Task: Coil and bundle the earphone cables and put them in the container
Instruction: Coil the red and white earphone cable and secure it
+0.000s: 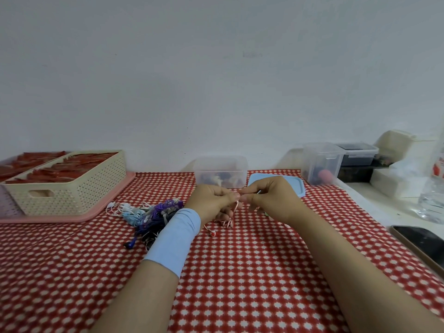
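At the centre of the frame, the left hand (211, 200) and right hand (271, 200) meet fingertip to fingertip. Both pinch a red-and-white earphone cable (229, 221) that trails onto the checked tablecloth (240, 272). The clear container (221, 169) stands just behind them, and a tangled earphone pile (153, 216) lies to the left.

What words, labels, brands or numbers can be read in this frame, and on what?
No text can be read.
Red marking on the plastic bag at the right edge: too blurred to read.
Phone: screen dark, shows nothing.
Clear container, blue lid, cream basket, earphone cable: no label visible.
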{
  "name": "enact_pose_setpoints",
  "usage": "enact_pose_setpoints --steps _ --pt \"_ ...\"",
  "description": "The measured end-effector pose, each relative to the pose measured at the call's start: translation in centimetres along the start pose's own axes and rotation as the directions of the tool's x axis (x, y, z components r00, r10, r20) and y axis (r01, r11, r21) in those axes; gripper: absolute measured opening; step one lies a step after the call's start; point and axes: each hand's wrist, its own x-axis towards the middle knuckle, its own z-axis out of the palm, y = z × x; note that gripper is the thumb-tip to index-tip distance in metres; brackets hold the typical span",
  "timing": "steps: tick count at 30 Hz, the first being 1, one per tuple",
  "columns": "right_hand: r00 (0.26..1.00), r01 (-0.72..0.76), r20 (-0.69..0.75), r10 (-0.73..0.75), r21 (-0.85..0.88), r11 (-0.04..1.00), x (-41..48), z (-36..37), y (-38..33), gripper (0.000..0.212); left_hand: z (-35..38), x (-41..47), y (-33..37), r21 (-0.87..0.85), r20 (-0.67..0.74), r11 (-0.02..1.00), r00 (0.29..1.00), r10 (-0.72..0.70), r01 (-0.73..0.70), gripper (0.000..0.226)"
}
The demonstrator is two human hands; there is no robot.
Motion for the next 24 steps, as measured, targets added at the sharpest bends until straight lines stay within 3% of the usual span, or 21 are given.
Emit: enact_pose_setpoints --steps 2,5,8,10,20,24 --pt "1.000 0.017 -0.003 -0.017 -0.038 0.999 0.1 0.0 0.1 0.010 0.1 0.0 0.0 0.040 -0.020 0.999 1.000 0.013 -0.012 0.017" --pt "1.000 -0.013 -0.029 0.011 -0.067 0.998 0.4 -0.5 0.4 0.016 0.0 0.5 -0.1 0.253 -0.098 0.964 0.989 0.111 -0.083 0.011" --pt "0.993 -0.082 -0.109 0.038 -0.441 0.894 0.8 -1.3 1.4 0.020 -0.4 0.9 -0.3 0.460 -0.134 0.882 0.975 0.177 -0.097 0.011" --pt "0.990 -0.129 -0.117 0.074 -0.589 0.798 1.0 -1.7 1.7 0.021 -0.6 1.2 -0.5 0.551 -0.126 0.830 0.974 0.186 -0.087 0.014" --pt "0.992 -0.036 0.039 0.123 -0.833 0.552 2.8 -0.2 2.2 0.024 -2.7 1.1 1.0 0.683 -0.063 0.714 0.961 0.268 -0.154 0.023" --pt "0.989 -0.047 0.034 0.147 -0.856 0.516 3.2 0.0 1.8 0.019 -4.0 -0.8 2.4 0.701 0.065 0.699 0.989 0.134 -0.141 0.013"
